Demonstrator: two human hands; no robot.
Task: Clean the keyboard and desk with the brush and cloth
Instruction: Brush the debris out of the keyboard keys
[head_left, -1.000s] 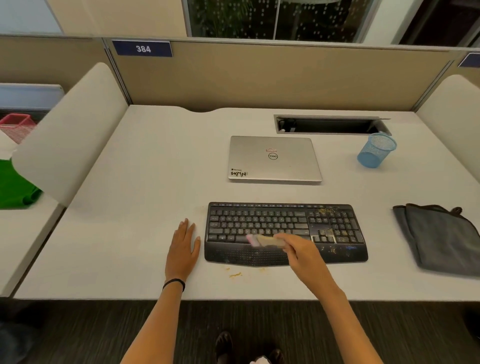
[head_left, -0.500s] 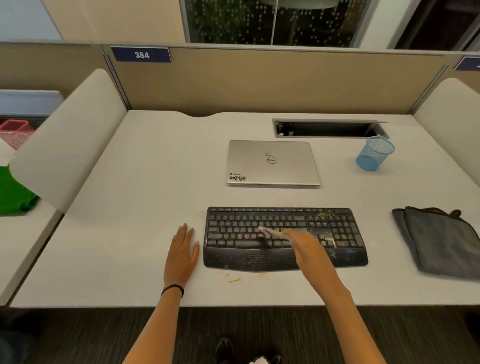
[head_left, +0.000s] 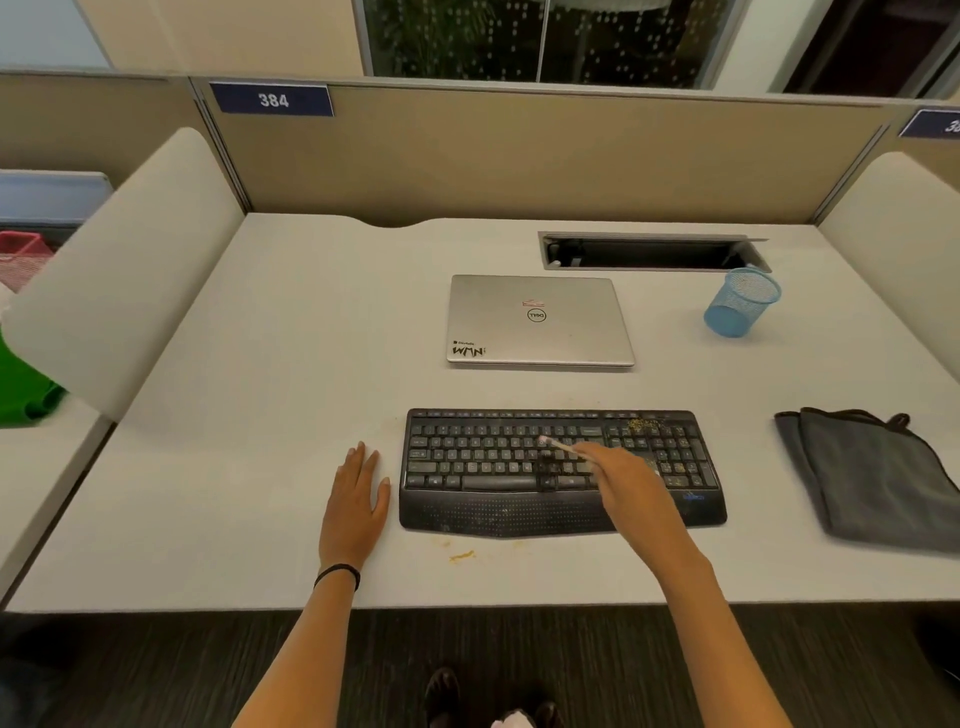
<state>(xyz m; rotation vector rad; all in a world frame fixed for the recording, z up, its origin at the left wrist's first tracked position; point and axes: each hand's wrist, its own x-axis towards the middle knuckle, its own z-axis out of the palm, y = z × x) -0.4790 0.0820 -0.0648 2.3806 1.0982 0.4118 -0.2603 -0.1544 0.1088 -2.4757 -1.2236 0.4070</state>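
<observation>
Keyboard (head_left: 467, 460) lies under brush (head_left: 562, 447) gripped by right hand (head_left: 626, 486); left hand (head_left: 356, 501) flat on desk (head_left: 260, 415); mesh cup (head_left: 740, 309) upright.

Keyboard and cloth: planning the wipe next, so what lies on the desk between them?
Nothing: the head view shows bare desk between the keyboard and the cloth.
</observation>
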